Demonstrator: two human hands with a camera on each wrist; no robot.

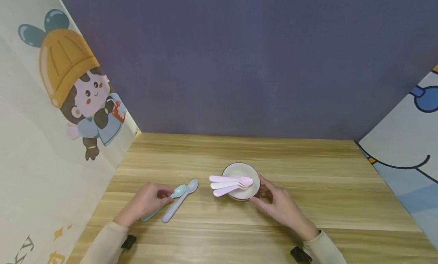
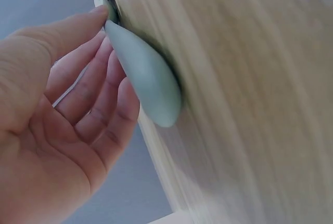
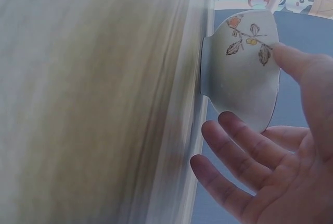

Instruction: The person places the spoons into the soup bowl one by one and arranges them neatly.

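Observation:
My left hand (image 1: 152, 199) pinches a pale green spoon (image 1: 179, 191) between thumb and index finger. In the left wrist view, the green spoon's handle (image 2: 148, 81) lies low along the table. Just right of it, a lavender spoon (image 1: 180, 201) rests on the table. A white bowl (image 1: 236, 169) stands upright to the right; its outside, seen in the right wrist view, has a floral print (image 3: 250, 39). Two pink spoons and one white spoon (image 1: 222, 185) lean in the bowl, handles over its left rim. My right hand (image 1: 280, 207) touches the bowl's right side with loosely extended fingers.
Wood-grain table (image 1: 308, 161) lies under everything. A dark blue-grey panel (image 1: 239, 66) rises behind it. Cartoon-printed walls (image 1: 34, 104) flank it left and right. Dark wrist straps (image 1: 129, 242) sit by the sleeves.

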